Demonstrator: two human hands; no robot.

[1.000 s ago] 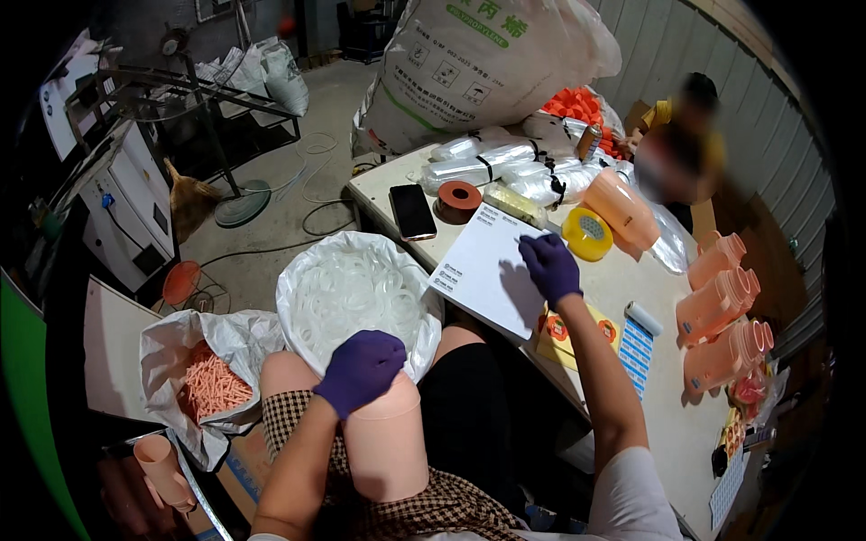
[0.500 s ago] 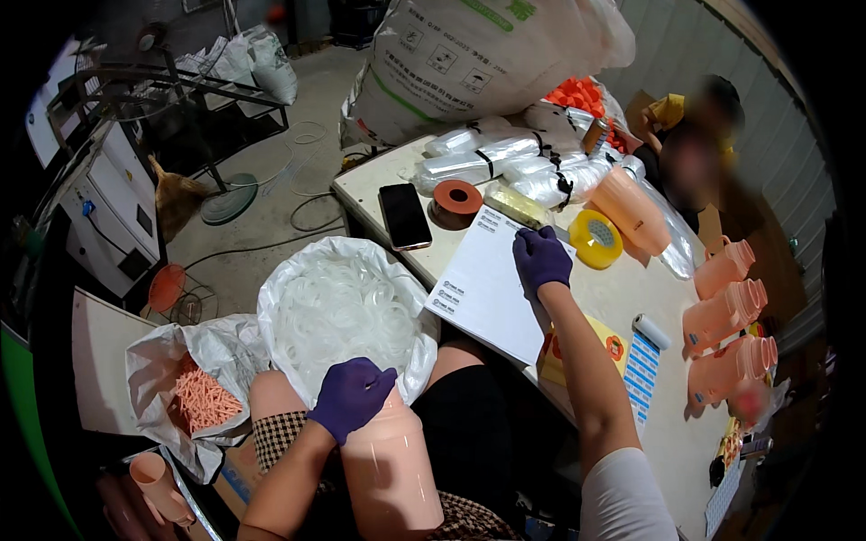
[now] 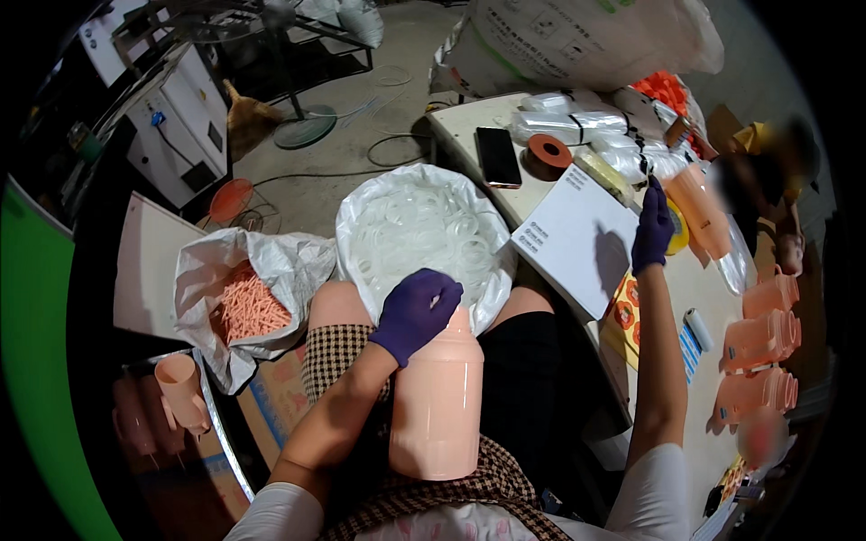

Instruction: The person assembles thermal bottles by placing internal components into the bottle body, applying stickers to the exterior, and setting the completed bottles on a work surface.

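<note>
A pink plastic jug [image 3: 437, 406] stands upright in my lap. My left hand [image 3: 419, 316], in a purple glove, is closed around its neck and hides most of the opening. Over the right edge of a white sheet with small dark labels [image 3: 573, 239], my purple-gloved right hand [image 3: 653, 230] is raised, casting a shadow on the paper. Its fingers are pressed together and point away from me; anything between them is too small to make out. Just beyond that hand is a roll of yellow tape [image 3: 678, 227], partly covered by it.
An open sack of clear plastic rings [image 3: 424, 230] sits beyond the jug, and a sack of pink sticks [image 3: 253, 307] is to its left. The table holds a phone [image 3: 498, 157], a brown roll [image 3: 548, 156], wrapped plastic bundles [image 3: 577, 126] and pink jugs [image 3: 760, 338]. Another person is at far right.
My right hand has lifted off the label sheet and moved to its right edge. The left hand keeps its hold on the jug. The whole view has shifted.
</note>
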